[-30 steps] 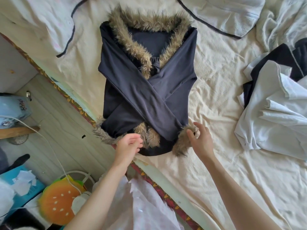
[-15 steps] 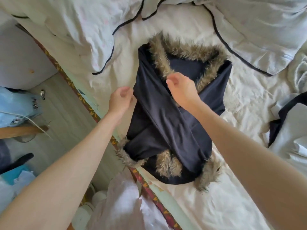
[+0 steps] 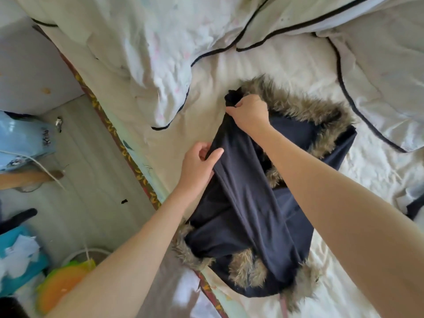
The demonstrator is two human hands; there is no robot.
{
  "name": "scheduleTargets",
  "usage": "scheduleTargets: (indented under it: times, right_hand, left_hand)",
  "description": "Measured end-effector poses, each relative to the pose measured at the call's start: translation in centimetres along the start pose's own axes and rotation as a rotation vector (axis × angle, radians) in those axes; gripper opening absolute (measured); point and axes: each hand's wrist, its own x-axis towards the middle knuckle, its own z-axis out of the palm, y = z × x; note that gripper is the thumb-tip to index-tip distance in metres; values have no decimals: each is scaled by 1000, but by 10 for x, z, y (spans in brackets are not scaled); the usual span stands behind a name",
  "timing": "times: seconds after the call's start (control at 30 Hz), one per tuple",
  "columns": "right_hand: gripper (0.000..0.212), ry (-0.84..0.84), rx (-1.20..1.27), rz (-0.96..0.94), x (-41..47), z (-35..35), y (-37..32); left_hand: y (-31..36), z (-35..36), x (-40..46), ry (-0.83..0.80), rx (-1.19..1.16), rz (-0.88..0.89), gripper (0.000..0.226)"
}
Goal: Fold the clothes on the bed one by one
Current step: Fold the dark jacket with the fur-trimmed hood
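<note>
Both hands have left the fur-trimmed hem and travelled up the garment's left edge since a second ago. A dark navy cardigan with tan fur trim lies on the cream bed sheet, at the bed's edge, its sleeves crossed over the front. The right hand now pinches the shoulder corner beside the fur collar, fingers curled round a bunch of cloth. The left hand grips the same edge lower down, thumb over the fabric. That side of the cardigan is lifted and drawn taut between them, which suggests a lengthwise fold across the body is starting. Beyond the collar lies a white duvet with dark piping.
</note>
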Motion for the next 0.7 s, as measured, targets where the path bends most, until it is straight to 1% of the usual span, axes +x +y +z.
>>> scheduleTargets:
  times: [0.1,0.17,0.23,0.27,0.3,0.37,0.4,0.5,0.57,0.63,0.7]
  right_hand:
    - [21,41,455,101,-3,-13,3]
    - [18,10,694,197,-2,-17,10]
    - [5,-36,833,284,8,-16,10]
    - [5,-49,872,310,14,-15,7]
    - [9,-55,900,328,20,-14,4]
    - [22,-38,909,347,29,-9,-2]
    - [24,-29,901,342,33,-7,-3]
    - [21,-24,883,279,36,-4,-1]
    - [20,4,776,177,32,-5,1]
    - [24,65,604,29,19,-5,5]
    - [28,120,514,-105,-10,-3,16]
  left_hand:
    - [-2,-10,3,38,-6,19,19]
    - [-3,-10,5,32,16,30,22]
    - [-2,-7,8,30,46,48,24]
    - [-2,-6,10,32,60,56,24]
    - [-1,-4,11,40,73,66,24]
    - [-1,-2,15,75,101,72,25]
    - [0,-1,17,94,114,73,26]
    - [0,0,20,124,141,73,25]
    - [-2,0,19,104,135,66,29]
    - [-2,0,14,89,137,64,34]
    - [-5,-2,7,102,123,56,36]
